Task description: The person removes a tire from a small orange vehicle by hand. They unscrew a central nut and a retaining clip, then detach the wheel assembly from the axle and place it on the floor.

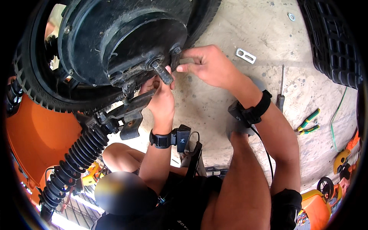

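Observation:
A large black wheel hub (142, 48) with a ribbed tyre (28, 90) fills the upper left, a threaded axle (163, 73) jutting from its centre. Behind and below the axle is my left hand (161, 97), its fingers curled close against the hub; what they grip is hidden. My right hand (211, 65) comes in from the right, with thumb and forefinger closed at a small black bracket (174, 59) beside the axle. A bolt head (176, 50) sits at that bracket's upper end. Below the hub, a black metal arm (134, 109) meets a coil-spring shock absorber (78, 157).
On the stained floor lie a slotted metal plate (245, 56), a washer (291, 17), a screwdriver (281, 101) and green-handled pliers (309, 122). Another black tyre (333, 42) stands at the upper right. An orange body panel (42, 134) is at the left.

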The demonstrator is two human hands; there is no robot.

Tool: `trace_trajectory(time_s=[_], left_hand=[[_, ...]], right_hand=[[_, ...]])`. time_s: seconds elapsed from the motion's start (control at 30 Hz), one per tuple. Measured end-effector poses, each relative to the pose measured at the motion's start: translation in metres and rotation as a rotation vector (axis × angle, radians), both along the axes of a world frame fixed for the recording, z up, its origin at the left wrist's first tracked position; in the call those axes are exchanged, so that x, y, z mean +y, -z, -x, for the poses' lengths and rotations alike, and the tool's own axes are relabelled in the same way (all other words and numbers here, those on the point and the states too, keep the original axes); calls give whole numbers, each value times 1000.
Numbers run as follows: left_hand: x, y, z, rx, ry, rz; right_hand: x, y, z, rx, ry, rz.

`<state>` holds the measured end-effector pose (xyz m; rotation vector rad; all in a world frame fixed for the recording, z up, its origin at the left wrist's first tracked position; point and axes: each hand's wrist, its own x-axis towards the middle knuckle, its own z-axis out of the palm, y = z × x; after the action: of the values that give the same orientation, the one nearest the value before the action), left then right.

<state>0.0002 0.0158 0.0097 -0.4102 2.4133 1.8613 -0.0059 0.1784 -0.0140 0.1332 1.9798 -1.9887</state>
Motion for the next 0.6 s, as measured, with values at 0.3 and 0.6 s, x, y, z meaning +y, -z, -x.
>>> trace_trajectory(time_s=[0.3, 0.6], left_hand=[[2, 3, -1, 22, -15, -103], [9, 6, -12, 54, -45, -141]], right_hand=[[-18, 25, -13, -55, 144, 453], [-16, 25, -15, 4, 175, 405]])
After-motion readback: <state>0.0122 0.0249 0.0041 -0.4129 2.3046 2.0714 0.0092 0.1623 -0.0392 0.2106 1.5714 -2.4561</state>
